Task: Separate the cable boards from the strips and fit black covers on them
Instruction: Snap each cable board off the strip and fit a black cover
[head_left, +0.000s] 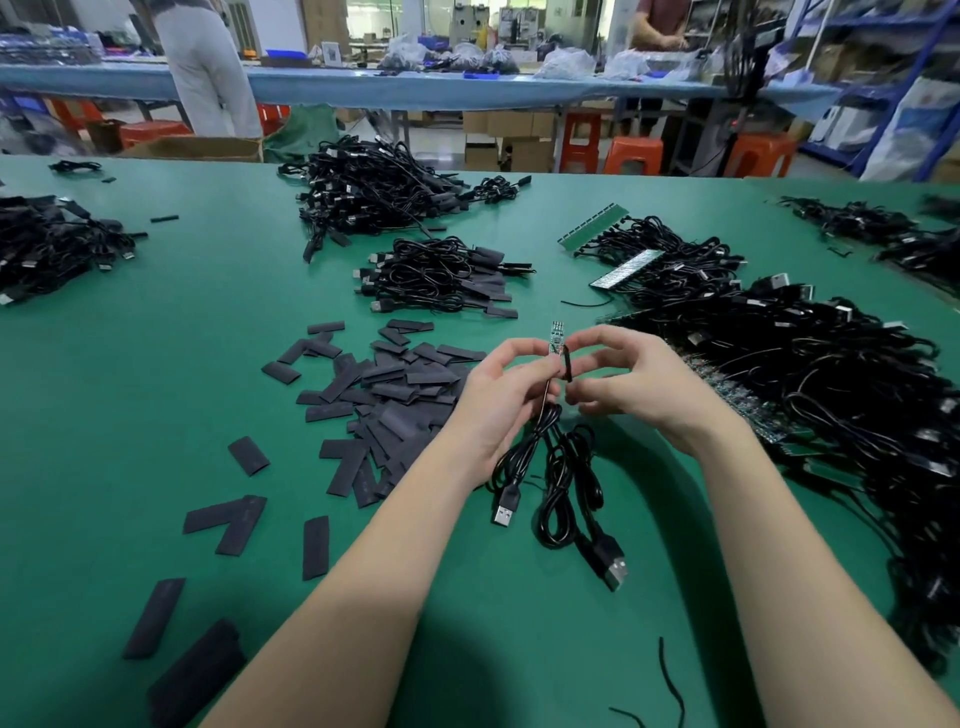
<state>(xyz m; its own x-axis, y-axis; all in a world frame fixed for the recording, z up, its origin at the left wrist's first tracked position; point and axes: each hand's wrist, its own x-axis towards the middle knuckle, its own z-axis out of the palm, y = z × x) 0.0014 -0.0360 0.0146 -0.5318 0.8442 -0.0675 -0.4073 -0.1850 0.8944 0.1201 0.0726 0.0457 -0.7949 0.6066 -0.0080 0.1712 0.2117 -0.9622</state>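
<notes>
Both hands met above the green table (156, 374) in the head view, near the middle. Left hand (501, 395) pinched a small green board (556, 340) by its lower end, thumb & fingers curled round it, board upright w/ its tip pointing away from the person. Its black cable (545, 457) hung down from the hand and lay coiled on the table just in front of the wrists, two USB plugs (506, 512) lying at the ends. Right hand (631, 379) pinched a black cover (566, 366) between thumb and forefinger, held upright just beside the board, touching or nearly so; can't tell if it had gone over the board at all. Loose pile of flat black covers (395, 395) lay left of the hands, w/ strays scattered toward the near left edge. Beyond that pile sat a bundle of cables w/ covers on (441, 275), and a bigger heap (374, 192) farther back. To the right, a big tangle of cables (831, 374) lay over board strips (626, 267), a few strips sticking out at the far end. More cable heaps at the far left (47, 244) & far right (883, 228) edges. Background: a long blue bench (415, 88), orange stools (634, 156), cardboard boxes, two people standing at the bench.
</notes>
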